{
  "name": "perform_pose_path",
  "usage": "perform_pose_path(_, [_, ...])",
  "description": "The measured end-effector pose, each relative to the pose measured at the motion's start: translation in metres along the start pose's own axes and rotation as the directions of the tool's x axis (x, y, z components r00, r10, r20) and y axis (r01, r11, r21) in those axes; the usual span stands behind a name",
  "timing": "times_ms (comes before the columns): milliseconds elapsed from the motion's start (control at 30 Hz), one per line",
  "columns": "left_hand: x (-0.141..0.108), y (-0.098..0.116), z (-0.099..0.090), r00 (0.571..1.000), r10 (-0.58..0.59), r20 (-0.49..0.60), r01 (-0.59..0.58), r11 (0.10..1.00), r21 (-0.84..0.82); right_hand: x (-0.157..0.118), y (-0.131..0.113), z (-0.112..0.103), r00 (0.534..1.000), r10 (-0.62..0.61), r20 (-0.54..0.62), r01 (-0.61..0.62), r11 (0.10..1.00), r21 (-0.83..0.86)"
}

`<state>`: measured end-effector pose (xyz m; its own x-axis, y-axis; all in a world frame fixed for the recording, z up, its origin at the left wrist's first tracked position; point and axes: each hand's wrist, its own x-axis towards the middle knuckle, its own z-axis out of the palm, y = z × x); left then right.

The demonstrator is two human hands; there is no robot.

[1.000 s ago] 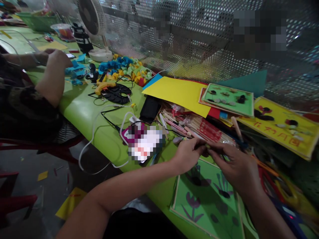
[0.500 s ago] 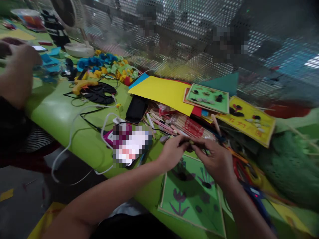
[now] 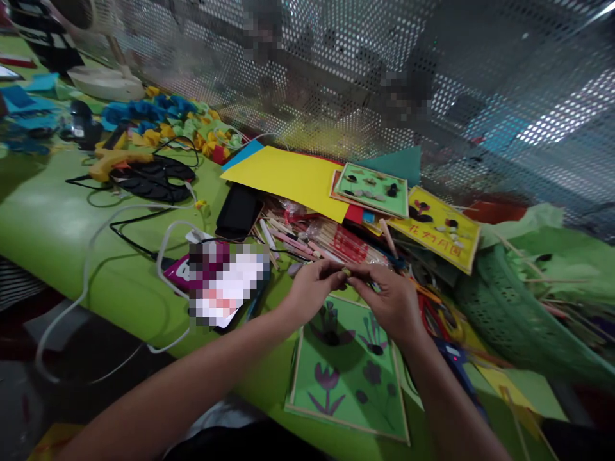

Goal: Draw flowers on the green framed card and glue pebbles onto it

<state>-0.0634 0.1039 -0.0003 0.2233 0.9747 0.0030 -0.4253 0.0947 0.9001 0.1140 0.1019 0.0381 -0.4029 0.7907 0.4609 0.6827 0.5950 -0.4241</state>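
Note:
My left hand [image 3: 312, 288] and my right hand [image 3: 388, 296] meet fingertip to fingertip above the table. Both pinch a small yellowish-green piece [image 3: 346, 272], too small to name. Just below them lies a framed green picture board [image 3: 343, 392] with purple flower shapes. Dark lumps and upright petal-like pieces sit on its upper two flowers, partly in shadow. Behind my fingers are loose sticks and a clear bag of wooden sticks [image 3: 353, 240] with red printing. A phone with a lit, blurred-out screen [image 3: 240, 275] rests left of my left hand.
A green basket [image 3: 509, 314] and a blue glue gun [image 3: 456, 362] stand at right, near orange-handled scissors [image 3: 427, 310]. Yellow paper [image 3: 288, 176] and finished boards, one yellow [image 3: 439, 227], lie behind. At left are a yellow glue gun [image 3: 115, 163], white cable [image 3: 86, 269] and fan [image 3: 103, 80].
The view has swung right, bringing more of the basket in. The other person's arm at left has gone out of view. Both my hands still pinch the small piece together.

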Motion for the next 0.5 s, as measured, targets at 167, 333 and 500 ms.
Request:
perform_pose_path(167, [-0.002, -0.0012, 0.0001, 0.999, 0.048, -0.024, -0.045, 0.994, 0.1, 0.0018, -0.0048, -0.0015, 0.999, -0.05, 0.004, 0.05, 0.998, -0.044])
perform_pose_path(333, [-0.004, -0.0035, 0.0021, 0.997, 0.062, -0.039, -0.057, 0.991, 0.119, 0.0023, -0.0081, -0.0007, 0.999, -0.038, 0.026, 0.039, 0.998, -0.048])
perform_pose_path(500, [-0.0038, -0.0037, 0.0024, 0.997, 0.064, -0.04, -0.059, 0.993, 0.105, 0.0006, -0.0079, -0.0002, 0.999, 0.004, 0.038, -0.002, 0.998, -0.058])
